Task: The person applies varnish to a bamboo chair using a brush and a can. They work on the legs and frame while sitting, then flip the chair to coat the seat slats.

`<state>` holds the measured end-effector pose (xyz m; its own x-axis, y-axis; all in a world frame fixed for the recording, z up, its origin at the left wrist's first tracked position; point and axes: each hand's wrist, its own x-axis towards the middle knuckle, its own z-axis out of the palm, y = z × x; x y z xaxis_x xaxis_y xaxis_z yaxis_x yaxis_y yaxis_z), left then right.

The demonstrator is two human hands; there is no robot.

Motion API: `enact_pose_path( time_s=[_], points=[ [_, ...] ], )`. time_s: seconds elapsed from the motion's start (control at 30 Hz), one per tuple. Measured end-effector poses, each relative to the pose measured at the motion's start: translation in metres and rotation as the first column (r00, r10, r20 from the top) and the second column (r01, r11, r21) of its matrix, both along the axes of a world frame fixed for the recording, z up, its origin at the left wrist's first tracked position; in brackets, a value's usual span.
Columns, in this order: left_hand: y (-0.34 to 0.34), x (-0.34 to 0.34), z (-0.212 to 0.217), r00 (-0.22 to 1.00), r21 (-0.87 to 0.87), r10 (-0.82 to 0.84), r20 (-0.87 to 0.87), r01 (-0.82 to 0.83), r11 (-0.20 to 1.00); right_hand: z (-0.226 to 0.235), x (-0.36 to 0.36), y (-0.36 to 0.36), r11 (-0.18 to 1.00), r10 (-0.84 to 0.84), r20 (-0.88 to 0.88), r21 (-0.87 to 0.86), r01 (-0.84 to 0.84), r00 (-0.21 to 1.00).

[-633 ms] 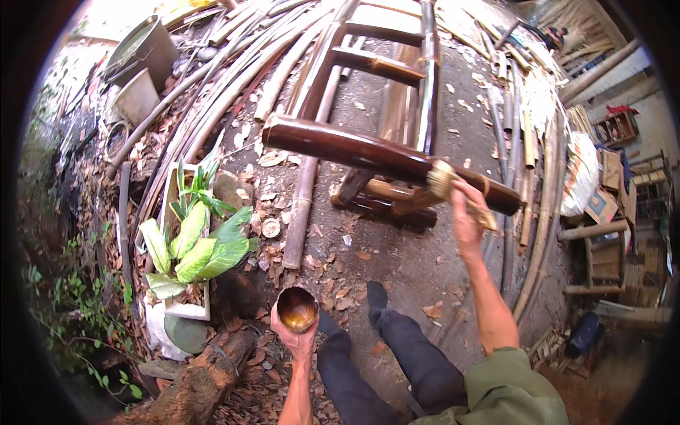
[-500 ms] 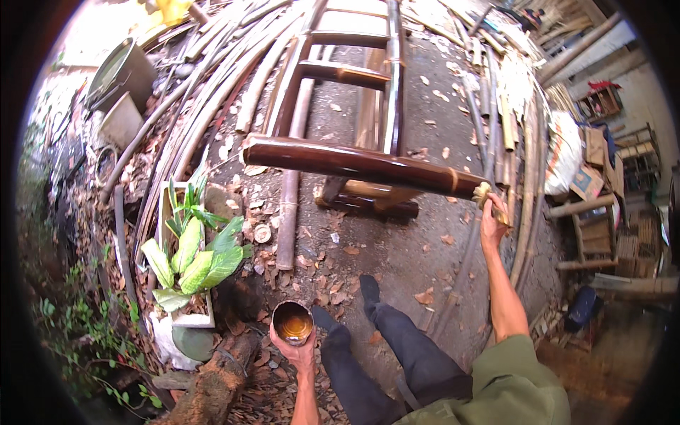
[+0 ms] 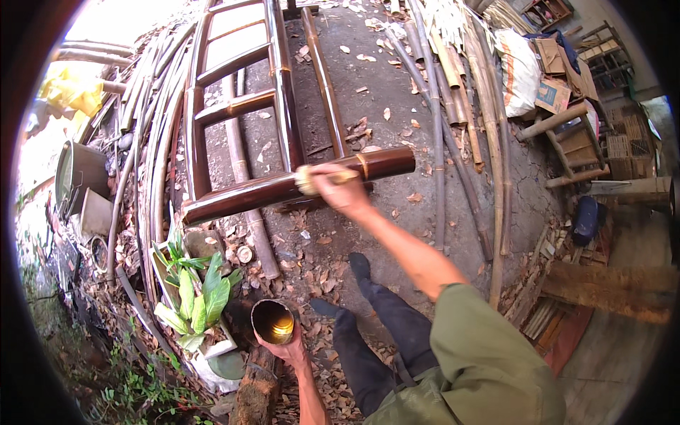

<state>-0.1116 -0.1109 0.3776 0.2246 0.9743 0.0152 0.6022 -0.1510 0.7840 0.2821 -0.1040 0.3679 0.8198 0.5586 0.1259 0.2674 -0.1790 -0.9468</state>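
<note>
A glossy dark-brown bamboo frame (image 3: 282,113) with several rungs stretches away in front of me. Its thick front pole (image 3: 244,197) lies crosswise at the near end. My right hand (image 3: 338,193) is closed around a brush (image 3: 306,181), whose pale bristles touch the pole near its middle. Lower down, my left hand (image 3: 287,348) grips a round, dark-rimmed container (image 3: 263,320) from below and the side. Amber liquid shows inside it, and it is held apart from the frame.
A potted leafy plant (image 3: 200,301) stands at the left, close to a rough log (image 3: 255,397). Bamboo poles (image 3: 496,142) lie along the right, with more piled at the left. A white sack (image 3: 519,71) and a small wooden chair (image 3: 570,145) are farther right. Dry leaves litter the ground.
My right hand has moved the brush leftward along the front pole, from its right end to around the middle. The view has shifted too. My left hand still holds the container.
</note>
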Motion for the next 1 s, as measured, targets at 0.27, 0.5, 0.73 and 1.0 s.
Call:
enact_pose_path(
  time_s=[0.27, 0.5, 0.73, 1.0],
  points=[
    [-0.007, 0.072, 0.008, 0.984, 0.055, -0.145, 0.101, 0.14, 0.989, 0.018, 0.135, -0.212, 0.827, -0.41, 0.249, -0.304, 0.472, 0.878],
    [-0.034, 0.114, 0.025, 0.985, -0.046, -0.163, 0.051, 0.166, 0.985, 0.012, 0.117, -0.206, 0.863, -0.345, 0.241, -0.299, 0.407, 0.907],
    [-0.05, 0.132, 0.01, 0.979, 0.04, -0.169, 0.116, 0.165, 0.985, 0.024, 0.099, -0.201, 0.877, -0.258, 0.195, -0.364, 0.315, 0.946],
    [-0.056, 0.134, 0.04, 0.993, 0.097, -0.115, 0.025, 0.112, 0.989, 0.02, 0.066, -0.159, 0.936, -0.082, 0.355, -0.295, 0.195, 0.931]
  ],
)
